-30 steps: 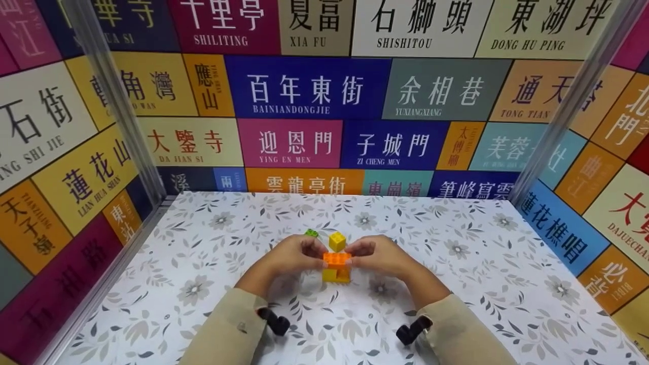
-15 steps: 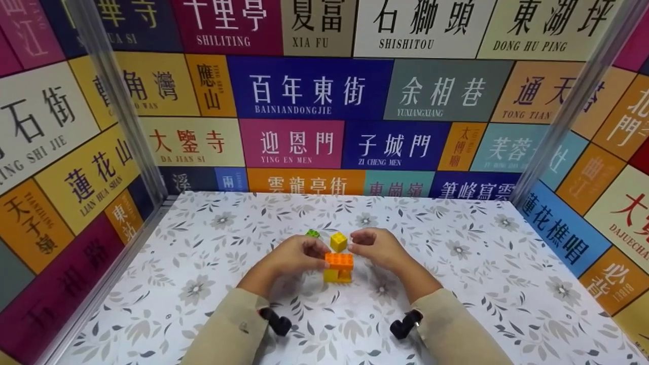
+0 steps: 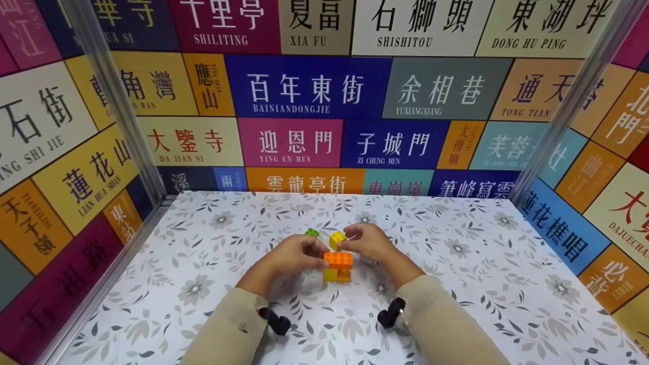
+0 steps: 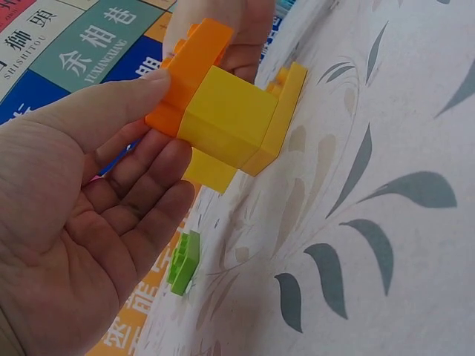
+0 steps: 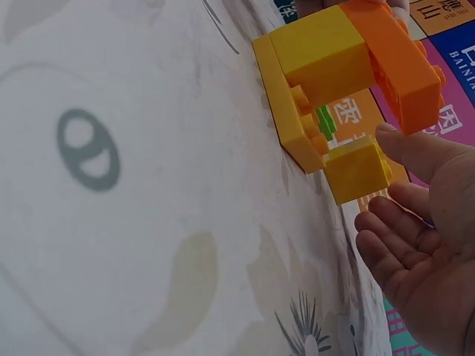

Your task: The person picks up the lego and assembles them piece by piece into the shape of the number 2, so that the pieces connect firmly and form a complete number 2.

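My left hand (image 3: 294,256) pinches one end of an orange toy brick (image 3: 338,260). That brick forms the top of a small stack, above a yellow block (image 4: 230,107) and a thin yellow-orange base brick (image 5: 286,107). Under the orange brick's other end, the stack has an open gap. Just behind it, my right hand (image 3: 372,243) has thumb and fingers on either side of a small loose yellow brick (image 3: 336,239), pinching its right side. Part of this brick is hidden by the fingers. A green brick (image 3: 311,232) lies beyond the left hand.
A white tabletop (image 3: 203,324) with a grey leaf and flower print lies under everything. Panels with large lettering (image 3: 309,88) stand around its back and sides. Black wrist devices (image 3: 278,322) stick out from both sleeves.
The right hand has let go of the orange brick's right end and moved back and left to the loose yellow brick. The left hand stays on the orange brick.
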`<state>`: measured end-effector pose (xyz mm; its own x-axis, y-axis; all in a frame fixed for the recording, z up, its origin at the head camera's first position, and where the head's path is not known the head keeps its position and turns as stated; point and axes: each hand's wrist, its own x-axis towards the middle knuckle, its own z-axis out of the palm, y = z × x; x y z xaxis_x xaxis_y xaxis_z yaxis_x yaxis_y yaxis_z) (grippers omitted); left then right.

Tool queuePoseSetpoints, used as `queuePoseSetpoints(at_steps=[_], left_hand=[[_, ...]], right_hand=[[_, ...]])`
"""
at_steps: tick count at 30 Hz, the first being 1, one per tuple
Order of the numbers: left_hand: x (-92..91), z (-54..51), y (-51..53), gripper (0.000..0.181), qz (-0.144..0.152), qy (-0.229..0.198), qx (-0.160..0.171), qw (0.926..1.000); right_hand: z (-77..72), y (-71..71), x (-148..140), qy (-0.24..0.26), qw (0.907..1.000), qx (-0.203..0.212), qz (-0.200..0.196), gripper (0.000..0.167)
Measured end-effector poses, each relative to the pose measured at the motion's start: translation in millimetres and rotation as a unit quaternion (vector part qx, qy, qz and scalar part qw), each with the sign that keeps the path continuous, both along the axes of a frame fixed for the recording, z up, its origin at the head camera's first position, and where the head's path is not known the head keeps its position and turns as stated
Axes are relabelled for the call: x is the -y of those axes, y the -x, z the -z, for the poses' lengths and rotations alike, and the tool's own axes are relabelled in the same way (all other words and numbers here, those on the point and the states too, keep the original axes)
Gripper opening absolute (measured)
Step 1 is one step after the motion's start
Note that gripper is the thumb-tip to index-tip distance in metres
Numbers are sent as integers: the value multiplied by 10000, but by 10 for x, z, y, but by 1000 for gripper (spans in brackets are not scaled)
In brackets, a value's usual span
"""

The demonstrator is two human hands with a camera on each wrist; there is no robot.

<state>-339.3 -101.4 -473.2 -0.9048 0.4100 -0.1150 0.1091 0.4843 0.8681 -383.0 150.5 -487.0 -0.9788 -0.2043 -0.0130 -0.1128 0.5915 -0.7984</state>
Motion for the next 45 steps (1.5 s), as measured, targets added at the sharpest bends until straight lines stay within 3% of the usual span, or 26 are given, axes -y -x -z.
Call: queuePoseSetpoints(at_steps=[16,23,27,34,40,45], left_hand=[[-6,-3,4,21,-138,-14,292,9995],[-9,7,-8,21,-87,-33,86,9999],[-18,25,-4,21,-38,-91,-34,9999],[-20,13,6,20,-102,9,113,9999],[-14,8,5,20,-121,20,169,9998],[-6,2,7,20,-133,70,215,9997]], right_hand=[[128,52,62,173,9994,150,274,46],[132,55,114,163,9994,138,290,59],[120,66,143,75,9992,117,384,57],[121,68,150,41,9987,70,505,51],[124,59,119,402,9980,-4,478,42],[89,33,91,713,9959,222,509,37]])
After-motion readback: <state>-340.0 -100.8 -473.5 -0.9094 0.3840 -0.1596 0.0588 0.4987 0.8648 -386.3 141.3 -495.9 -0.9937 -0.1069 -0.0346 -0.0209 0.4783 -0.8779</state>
